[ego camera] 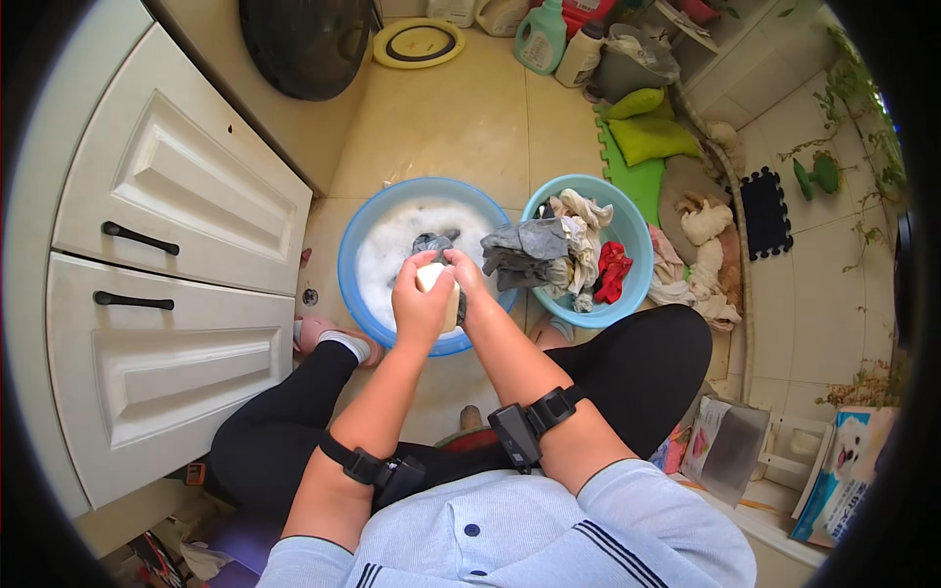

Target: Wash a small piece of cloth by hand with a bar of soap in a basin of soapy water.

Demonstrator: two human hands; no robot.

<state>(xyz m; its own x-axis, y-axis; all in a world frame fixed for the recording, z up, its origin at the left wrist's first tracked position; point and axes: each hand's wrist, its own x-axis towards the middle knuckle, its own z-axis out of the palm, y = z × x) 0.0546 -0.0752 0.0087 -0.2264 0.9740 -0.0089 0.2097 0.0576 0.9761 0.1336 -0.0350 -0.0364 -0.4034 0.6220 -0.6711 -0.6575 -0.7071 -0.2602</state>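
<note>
Above the soapy blue basin [350,294], both hands meet around a cream bar of soap [451,316]. My left hand [419,309] grips the bar, its thumb lying across the top. Close against it, my right hand [470,283] holds a wet grey cloth [434,242]; part of the cloth shows below the soap and the rest is hidden by the hands. White suds [390,228] fill the basin. To the right, a smaller light-blue basin [638,272] holds crumpled laundry, including a grey garment [526,250] hanging over its rim and a red cloth [612,272].
A white cabinet [176,294] with black handles stands at the left. Detergent bottles [540,40] and a yellow collapsible lid or basin [419,42] sit at the back. Green mats [636,176] and a fluffy white dog or plush toy [707,250] lie at the right.
</note>
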